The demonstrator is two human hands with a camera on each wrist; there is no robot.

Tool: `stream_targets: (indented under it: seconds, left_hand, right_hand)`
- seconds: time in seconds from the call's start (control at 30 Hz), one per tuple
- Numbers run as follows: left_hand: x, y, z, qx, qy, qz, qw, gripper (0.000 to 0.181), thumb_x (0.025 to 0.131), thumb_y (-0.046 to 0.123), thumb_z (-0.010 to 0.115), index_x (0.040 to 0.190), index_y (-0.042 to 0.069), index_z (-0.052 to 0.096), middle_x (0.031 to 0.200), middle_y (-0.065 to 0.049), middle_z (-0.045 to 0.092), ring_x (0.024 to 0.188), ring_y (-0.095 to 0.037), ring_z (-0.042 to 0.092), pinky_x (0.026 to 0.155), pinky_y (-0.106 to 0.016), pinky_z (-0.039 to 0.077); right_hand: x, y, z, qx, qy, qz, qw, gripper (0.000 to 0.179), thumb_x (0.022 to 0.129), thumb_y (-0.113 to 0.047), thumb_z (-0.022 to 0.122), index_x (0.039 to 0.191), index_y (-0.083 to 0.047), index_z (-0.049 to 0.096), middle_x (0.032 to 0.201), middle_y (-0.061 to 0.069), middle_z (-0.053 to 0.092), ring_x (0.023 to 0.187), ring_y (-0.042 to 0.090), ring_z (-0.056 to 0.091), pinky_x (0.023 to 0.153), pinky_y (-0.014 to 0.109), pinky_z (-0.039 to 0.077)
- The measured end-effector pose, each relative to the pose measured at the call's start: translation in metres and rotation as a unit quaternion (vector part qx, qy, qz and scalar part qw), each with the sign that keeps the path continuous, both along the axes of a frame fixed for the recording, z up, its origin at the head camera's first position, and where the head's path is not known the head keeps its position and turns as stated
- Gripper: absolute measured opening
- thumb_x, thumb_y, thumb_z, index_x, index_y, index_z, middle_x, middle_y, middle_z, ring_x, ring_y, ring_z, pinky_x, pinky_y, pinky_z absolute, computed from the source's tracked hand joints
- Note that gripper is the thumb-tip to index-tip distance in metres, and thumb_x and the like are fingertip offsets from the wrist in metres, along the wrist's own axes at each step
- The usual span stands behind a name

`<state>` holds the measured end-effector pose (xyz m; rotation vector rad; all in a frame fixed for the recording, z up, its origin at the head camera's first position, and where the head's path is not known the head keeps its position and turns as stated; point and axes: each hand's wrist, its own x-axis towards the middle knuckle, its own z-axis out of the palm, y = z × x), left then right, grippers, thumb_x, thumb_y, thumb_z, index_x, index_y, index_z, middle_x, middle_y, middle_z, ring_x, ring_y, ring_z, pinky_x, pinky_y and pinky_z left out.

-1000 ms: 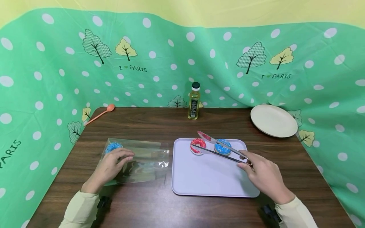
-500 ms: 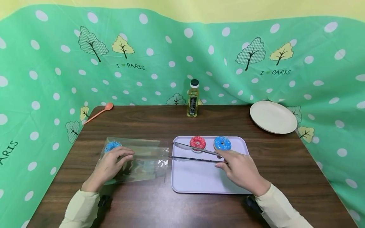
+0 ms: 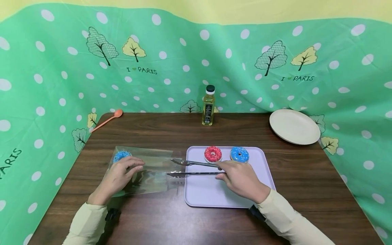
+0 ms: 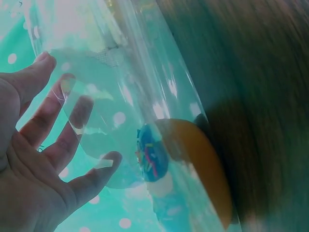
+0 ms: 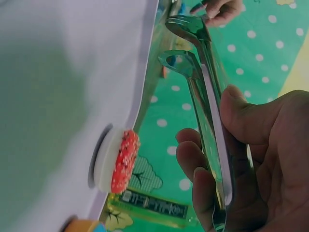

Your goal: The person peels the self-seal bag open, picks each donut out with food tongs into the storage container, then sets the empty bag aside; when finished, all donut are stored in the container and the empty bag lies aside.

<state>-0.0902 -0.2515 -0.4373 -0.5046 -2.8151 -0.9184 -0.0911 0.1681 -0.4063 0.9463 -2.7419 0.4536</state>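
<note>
The right grip (image 3: 243, 179) clasps metal tongs (image 5: 214, 113), tips parted at the end of a clear bag (image 3: 153, 161) on the counter (image 3: 147, 217); the left grip (image 3: 120, 175), fingers spread, touches the bag near the blue donut (image 3: 121, 155) inside.

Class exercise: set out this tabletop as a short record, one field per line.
Left grip: at the clear plastic bag, fingers apart; contact unclear
Right grip: holds metal serving tongs, tips apart, nothing between
Lavender tray: red sprinkled doughnut, blue sprinkled doughnut
Visible through bag: second blue sprinkled doughnut
Table rear: bottle of yellow liquid centre, orange spoon left, off-white plate right
</note>
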Motion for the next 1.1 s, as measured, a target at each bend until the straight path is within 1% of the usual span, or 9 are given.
stream_targets:
  seconds: [0.13,0.33,0.43,0.53,0.63,0.7,0.8,0.9,1.1]
  left_hand:
    - [0.0,0.001,0.0,-0.002,0.0,0.0,1.0,0.016,0.096,0.017,0.071,0.11,0.012,0.077,0.11,0.002,0.069,0.104,-0.023,0.064,0.084,-0.048,0.055]
    - [0.0,0.002,-0.002,0.0,-0.003,0.003,1.0,0.015,0.096,0.016,0.071,0.11,0.012,0.077,0.111,0.002,0.069,0.104,-0.023,0.064,0.084,-0.048,0.055]
    - [0.0,0.002,-0.001,0.001,-0.006,0.004,1.0,0.016,0.096,0.016,0.071,0.11,0.012,0.077,0.111,0.002,0.069,0.105,-0.023,0.064,0.084,-0.048,0.055]
    - [0.0,0.002,0.0,0.002,-0.008,0.004,1.0,0.016,0.096,0.016,0.071,0.11,0.012,0.077,0.111,0.002,0.069,0.105,-0.024,0.064,0.085,-0.048,0.054]
    - [-0.001,0.002,0.0,0.003,-0.009,0.004,0.9999,0.016,0.096,0.017,0.071,0.11,0.012,0.077,0.111,0.002,0.069,0.106,-0.024,0.063,0.085,-0.049,0.054]
    - [-0.001,0.002,0.0,0.003,-0.01,0.004,0.9999,0.016,0.096,0.017,0.071,0.11,0.012,0.077,0.111,0.002,0.069,0.106,-0.024,0.063,0.085,-0.049,0.054]
    - [-0.001,0.001,-0.001,0.0,-0.008,0.004,1.0,0.016,0.097,0.019,0.07,0.11,0.012,0.077,0.111,0.002,0.069,0.106,-0.023,0.063,0.085,-0.048,0.054]
    - [-0.001,0.002,-0.002,-0.001,-0.008,0.004,1.0,0.016,0.097,0.02,0.07,0.11,0.013,0.077,0.111,0.003,0.069,0.105,-0.022,0.064,0.085,-0.047,0.054]
    - [-0.001,0.003,-0.002,0.002,-0.006,0.002,1.0,0.016,0.097,0.019,0.07,0.109,0.012,0.077,0.111,0.003,0.069,0.105,-0.022,0.064,0.084,-0.047,0.054]
  right_hand:
    - [-0.004,-0.01,-0.003,0.001,-0.006,0.016,0.9998,0.04,0.086,-0.03,0.082,0.117,-0.007,0.073,0.105,0.006,0.075,0.095,0.02,0.071,0.071,0.041,0.06]
    - [-0.011,-0.022,-0.008,0.005,-0.008,0.032,0.9994,0.038,0.086,-0.03,0.081,0.115,-0.006,0.073,0.101,0.005,0.075,0.088,0.019,0.072,0.061,0.036,0.058]
    - [-0.014,-0.029,-0.01,0.007,-0.018,0.035,0.9992,0.036,0.087,-0.03,0.081,0.114,-0.007,0.072,0.099,0.004,0.074,0.086,0.018,0.071,0.062,0.036,0.057]
    - [-0.017,-0.038,-0.011,0.014,-0.03,0.038,0.9987,0.032,0.089,-0.031,0.079,0.112,-0.009,0.071,0.092,0.001,0.073,0.079,0.016,0.069,0.059,0.035,0.055]
    - [-0.02,-0.047,-0.011,0.015,-0.041,0.042,0.9981,0.03,0.09,-0.031,0.077,0.111,-0.01,0.07,0.084,-0.003,0.068,0.073,0.014,0.065,0.051,0.032,0.05]
    - [-0.021,-0.053,-0.012,0.018,-0.04,0.046,0.998,0.028,0.091,-0.031,0.077,0.108,-0.01,0.07,0.079,-0.005,0.064,0.07,0.012,0.062,0.047,0.03,0.046]
    - [-0.023,-0.062,-0.014,0.016,-0.034,0.055,0.9978,0.028,0.092,-0.032,0.076,0.107,-0.01,0.069,0.077,-0.006,0.062,0.068,0.012,0.061,0.047,0.03,0.046]
    - [-0.025,-0.07,-0.016,0.018,-0.024,0.061,0.9977,0.029,0.093,-0.032,0.074,0.109,-0.009,0.069,0.08,-0.004,0.066,0.07,0.013,0.063,0.05,0.032,0.05]
    - [-0.029,-0.086,-0.021,0.01,-0.027,0.065,0.9975,0.036,0.093,-0.031,0.074,0.117,-0.004,0.069,0.1,0.005,0.074,0.088,0.019,0.071,0.056,0.039,0.056]
